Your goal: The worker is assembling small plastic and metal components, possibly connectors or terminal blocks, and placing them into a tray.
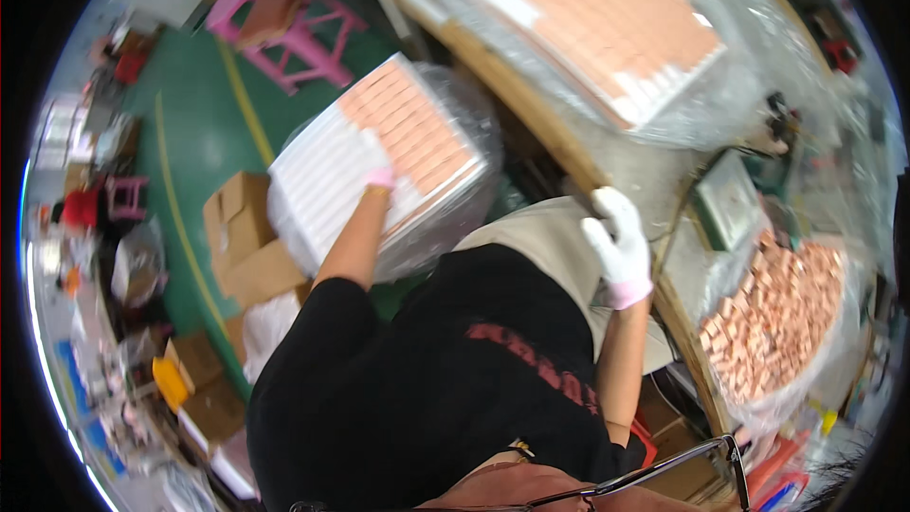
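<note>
My left hand point(373, 154), in a white glove with a pink cuff, rests over a white ridged tray point(318, 180) on my left. The glove blends into the white tray, so its fingers cannot be made out. Rows of small copper-coloured pieces point(412, 114) fill the tray's far and right part. My right hand point(621, 242), gloved the same way, is raised beside the wooden edge of the workbench point(559, 137). Its thumb and fingers stand apart, with nothing seen in them.
Another tray of copper-coloured pieces point(597, 14) lies on clear plastic on the bench. A heap of loose copper-coloured pieces point(777, 313) and a green-and-silver box-shaped device point(728, 199) are at right. A pink stool point(301, 33) and cardboard boxes point(242, 228) stand on the green floor.
</note>
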`<state>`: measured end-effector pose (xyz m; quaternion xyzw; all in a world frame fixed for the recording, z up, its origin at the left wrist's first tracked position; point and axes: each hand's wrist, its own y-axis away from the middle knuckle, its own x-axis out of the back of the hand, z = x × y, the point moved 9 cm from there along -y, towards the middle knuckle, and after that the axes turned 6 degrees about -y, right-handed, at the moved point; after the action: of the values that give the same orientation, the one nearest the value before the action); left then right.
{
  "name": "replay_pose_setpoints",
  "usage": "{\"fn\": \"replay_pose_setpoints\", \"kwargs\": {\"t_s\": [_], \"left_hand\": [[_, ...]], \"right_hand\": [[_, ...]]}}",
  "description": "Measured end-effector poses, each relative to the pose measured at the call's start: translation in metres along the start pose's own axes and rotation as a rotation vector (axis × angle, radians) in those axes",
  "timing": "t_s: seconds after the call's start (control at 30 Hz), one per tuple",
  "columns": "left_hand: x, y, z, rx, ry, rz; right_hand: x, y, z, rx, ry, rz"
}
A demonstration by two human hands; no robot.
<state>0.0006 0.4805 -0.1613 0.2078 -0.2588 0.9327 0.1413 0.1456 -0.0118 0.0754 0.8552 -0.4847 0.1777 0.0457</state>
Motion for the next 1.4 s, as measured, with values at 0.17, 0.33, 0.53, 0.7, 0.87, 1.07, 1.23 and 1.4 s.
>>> {"fn": "replay_pose_setpoints", "kwargs": {"t_s": [0.17, 0.33, 0.53, 0.7, 0.87, 1.07, 1.23, 1.4], "left_hand": [[-0.013, 0.004, 0.044, 0.481, 0.885, -0.098], [-0.008, -0.021, 0.251, -0.395, -0.037, -0.1], [-0.104, -0.018, 0.411, -0.703, -0.089, -0.187], [-0.149, -0.028, 0.402, -0.764, -0.326, -0.241], [-0.151, -0.024, 0.39, -0.707, -0.17, -0.194], [-0.137, -0.021, 0.42, -0.587, 0.248, -0.319], [-0.11, 0.019, 0.486, -0.58, 0.579, -0.373], [-0.128, 0.12, 0.549, -0.491, 0.7, -1.031]], "right_hand": [[0.007, 0.01, 0.015, -0.051, -0.048, 0.029], [0.031, 0.024, -0.004, -0.086, -0.04, 0.085], [0.065, 0.04, -0.007, -0.091, -0.012, 0.178], [0.121, 0.061, 0.013, -0.133, -0.002, 0.362], [0.242, 0.112, 0.049, -0.198, 0.445, 0.812], [0.307, 0.095, 0.058, -0.365, 1.211, 0.847], [0.316, 0.069, 0.104, -0.573, 1.339, 0.688], [0.298, 0.075, 0.073, -0.337, 0.822, 0.853]]}}
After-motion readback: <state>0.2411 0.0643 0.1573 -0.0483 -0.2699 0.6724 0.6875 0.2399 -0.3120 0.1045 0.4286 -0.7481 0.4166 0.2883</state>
